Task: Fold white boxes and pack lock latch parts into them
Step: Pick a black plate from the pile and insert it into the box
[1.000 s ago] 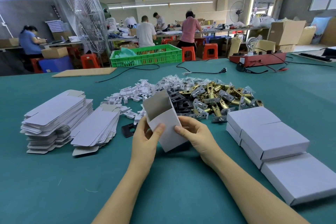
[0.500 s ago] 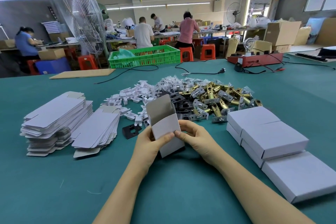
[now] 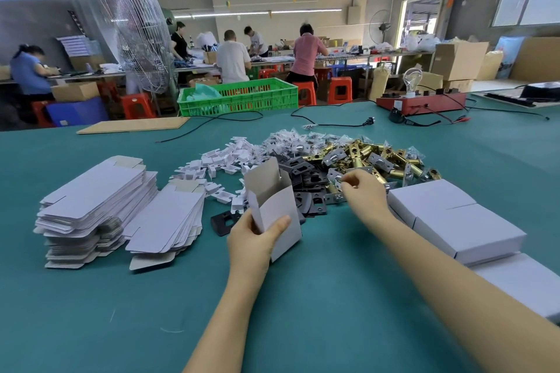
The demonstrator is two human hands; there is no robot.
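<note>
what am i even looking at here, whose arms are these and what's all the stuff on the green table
No machine here: a camera worn on a person's head looks down at their two bare arms. The left hand holds a folded white box, its top flap open. The right hand reaches into a pile of brass and silver latch parts; whether it has gripped one is unclear. On the green table lie stacks of flat unfolded boxes on the left, small white plastic pieces, black plates, and closed boxes on the right.
</note>
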